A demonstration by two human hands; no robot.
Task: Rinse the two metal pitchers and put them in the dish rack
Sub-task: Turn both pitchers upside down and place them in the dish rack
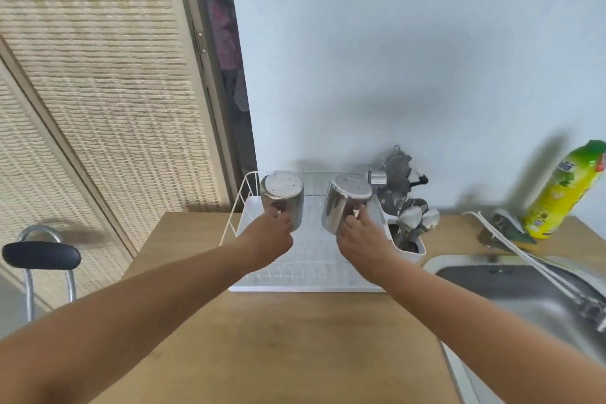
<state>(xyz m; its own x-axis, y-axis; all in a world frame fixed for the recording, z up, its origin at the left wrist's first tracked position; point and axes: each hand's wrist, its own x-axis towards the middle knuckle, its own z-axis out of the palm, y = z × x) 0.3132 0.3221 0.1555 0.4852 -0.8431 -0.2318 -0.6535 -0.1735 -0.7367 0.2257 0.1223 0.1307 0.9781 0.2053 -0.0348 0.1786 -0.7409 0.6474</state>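
Observation:
Two shiny metal pitchers are held upside down over the white dish rack (239, 197), bottoms facing up. My left hand (269, 236) grips the left pitcher (283, 195) at its near side, above the rack's left part. My right hand (362, 244) grips the right pitcher (346, 203) by its near side; this one tilts slightly to the left. Whether either pitcher touches the rack floor is hidden by my hands.
A white cutlery holder (410, 248) full of spoons hangs on the rack's right side. A steel sink (524, 292) with a faucet (541, 269) lies to the right. A yellow-green detergent bottle (564, 190) stands behind it. A chair (41, 254) is at left.

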